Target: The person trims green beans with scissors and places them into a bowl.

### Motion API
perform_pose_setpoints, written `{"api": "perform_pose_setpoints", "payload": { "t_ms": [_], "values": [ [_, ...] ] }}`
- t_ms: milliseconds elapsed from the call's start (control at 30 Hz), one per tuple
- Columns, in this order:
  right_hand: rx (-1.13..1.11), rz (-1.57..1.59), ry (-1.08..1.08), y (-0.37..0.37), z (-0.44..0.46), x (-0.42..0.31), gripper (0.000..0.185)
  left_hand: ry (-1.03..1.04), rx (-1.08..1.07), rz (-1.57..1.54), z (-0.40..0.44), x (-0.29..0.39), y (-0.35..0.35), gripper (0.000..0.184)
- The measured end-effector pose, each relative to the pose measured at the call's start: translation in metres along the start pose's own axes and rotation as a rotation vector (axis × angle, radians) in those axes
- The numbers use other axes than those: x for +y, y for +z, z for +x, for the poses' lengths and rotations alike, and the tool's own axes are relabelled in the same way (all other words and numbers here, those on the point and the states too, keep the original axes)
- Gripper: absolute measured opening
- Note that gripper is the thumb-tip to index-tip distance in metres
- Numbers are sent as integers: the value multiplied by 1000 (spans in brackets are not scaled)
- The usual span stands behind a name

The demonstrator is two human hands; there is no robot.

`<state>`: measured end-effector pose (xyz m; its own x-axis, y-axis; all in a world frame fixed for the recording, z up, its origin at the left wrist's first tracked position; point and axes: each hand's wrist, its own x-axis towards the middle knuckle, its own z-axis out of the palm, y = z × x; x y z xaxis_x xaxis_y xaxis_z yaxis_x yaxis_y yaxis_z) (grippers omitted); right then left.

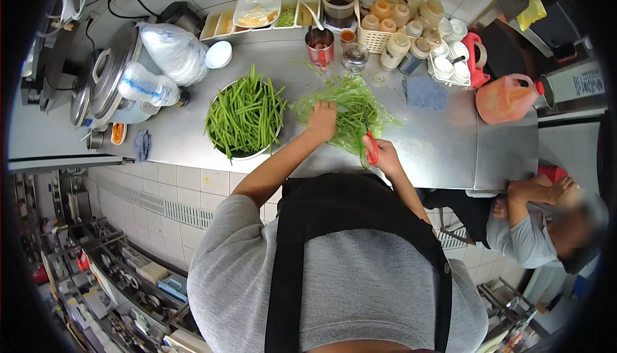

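Observation:
My right hand [385, 157] grips a pair of scissors [371, 147] by the red handles, with the blades pointing away from me over a clear green plastic bag [385, 120]. Cut green bean bits [350, 112] lie in and on that bag. At the bag's left side, my left hand [323, 120] has its fingers curled down and closed; whatever they hold is hidden beneath them. Left of this hand, a round metal bowl [243, 155] is heaped with long green beans [245, 114].
Along the back stand seasoning trays [286, 17], a red cup [320, 47], a glass bowl [355, 57] and a basket of bottles [373, 39]. A blue cloth [425, 92] and orange jug [508, 99] are right. Wrapped plastic bags [170, 54] stand left. Another person [524, 224] sits at right.

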<state>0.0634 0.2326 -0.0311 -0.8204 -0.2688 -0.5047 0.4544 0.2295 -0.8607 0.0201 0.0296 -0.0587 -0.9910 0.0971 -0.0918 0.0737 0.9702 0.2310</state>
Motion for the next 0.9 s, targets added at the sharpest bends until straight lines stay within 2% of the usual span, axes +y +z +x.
{"api": "perform_pose_setpoints", "payload": {
  "t_ms": [67, 167, 233, 267, 333, 367, 433, 467, 533, 667, 733, 900],
  "values": [
    [19, 20, 26, -4, -1, 6, 48, 25, -19, 64, 3, -7, 1, 35],
    [17, 48, 42, -5, -3, 11, 49, 74, -24, 177, 6, -24, 6, 27],
    [7, 58, 31, -4, -1, 12, 49, 209, 91, 245, 9, -34, 2, 23],
    [4, 69, 17, -2, 0, 13, 49, 210, 92, 245, 14, -38, 0, 23],
    [1, 81, 4, 1, 1, 11, 49, 305, 276, -138, 22, -39, -15, 21],
    [-12, 61, -9, 2, 0, 7, 46, 305, 275, -138, 21, -37, -24, 21],
    [-27, 39, -22, 4, 1, 3, 44, 199, 182, -690, 18, -22, -66, 20],
    [-73, 51, -58, 4, 1, 1, 44, 199, 183, -691, 18, -18, -75, 20],
    [-118, 60, -95, 5, 0, -5, 44, 89, 13, -1075, 20, -13, -87, 22],
    [-196, 135, -146, 5, -4, -16, 46, 47, -55, -1113, 26, -13, -77, 23],
    [-217, 152, -171, 6, -5, -18, 46, 273, 247, -996, 36, -19, -44, 21],
    [-193, 128, -126, 11, -3, -20, 45, 147, 262, -1019, 20, 2, -43, 19]
  ]
}}
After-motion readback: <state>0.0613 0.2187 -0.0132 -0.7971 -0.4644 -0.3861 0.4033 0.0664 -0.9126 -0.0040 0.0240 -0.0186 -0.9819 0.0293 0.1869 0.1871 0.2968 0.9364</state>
